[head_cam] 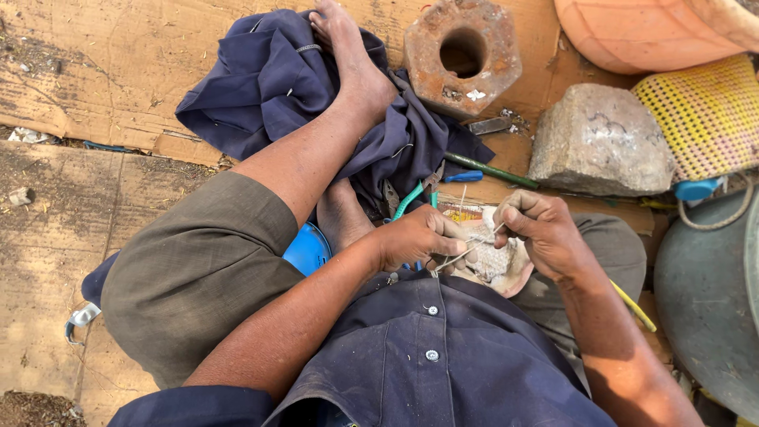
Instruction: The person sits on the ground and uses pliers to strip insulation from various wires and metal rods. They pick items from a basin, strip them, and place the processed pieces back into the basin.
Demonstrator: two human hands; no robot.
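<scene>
I sit on the ground with a worn light-coloured shoe (500, 265) in my lap. My left hand (419, 237) presses on the shoe's left side and pinches a pale thread (455, 257). My right hand (541, 229) pinches the same thread above the shoe, with the strand stretched between the two hands. A needle cannot be made out. My bare foot (352, 59) rests on a dark blue cloth (277, 79) ahead of me.
Cardboard sheets (95, 71) cover the ground. A rusty iron block with a hole (462, 54), a grey stone (601, 141), green-handled pliers (411, 198), a blue lid (308, 249), a yellow woven bag (708, 115) and a metal pan (708, 300) lie around me.
</scene>
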